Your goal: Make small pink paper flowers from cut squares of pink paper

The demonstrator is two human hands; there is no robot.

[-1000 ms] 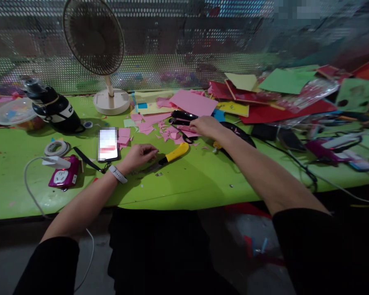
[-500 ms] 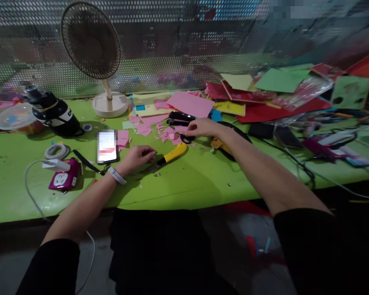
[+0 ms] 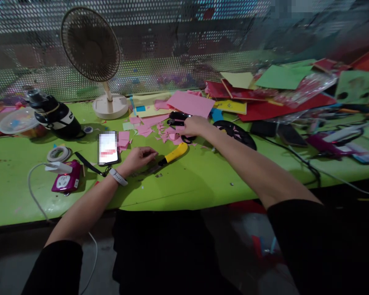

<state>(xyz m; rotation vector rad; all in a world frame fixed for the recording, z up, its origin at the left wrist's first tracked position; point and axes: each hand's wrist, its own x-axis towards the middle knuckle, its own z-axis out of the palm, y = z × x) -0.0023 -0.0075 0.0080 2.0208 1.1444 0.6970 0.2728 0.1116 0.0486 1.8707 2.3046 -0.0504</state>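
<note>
My right hand point(image 3: 194, 126) reaches into the pile of pink paper scraps point(image 3: 169, 135), its fingers pinched on a pink scrap point(image 3: 180, 130). Just behind these fingers lies a black stapler-like tool point(image 3: 178, 116), partly covered by the hand. My left hand point(image 3: 139, 159) rests low over the table with curled fingers; anything between them is too small to make out. Close to its fingertips lies a knife with a yellow handle point(image 3: 176, 153), its blade pointing left. A phone with a lit screen point(image 3: 108, 148) lies to the left of that hand.
A fan point(image 3: 110, 107) and a dark bottle point(image 3: 57, 116) stand at the back left. Tape point(image 3: 58, 153) and a purple power adapter point(image 3: 67, 180) lie at the left. A round black tray point(image 3: 244, 137) sits beyond my right forearm. Coloured sheets point(image 3: 284, 77) pile up at the back right.
My right hand has shifted slightly left and its forearm now covers the yellow object by the black tray. The left hand keeps nearly the same pose. The view has moved slightly.
</note>
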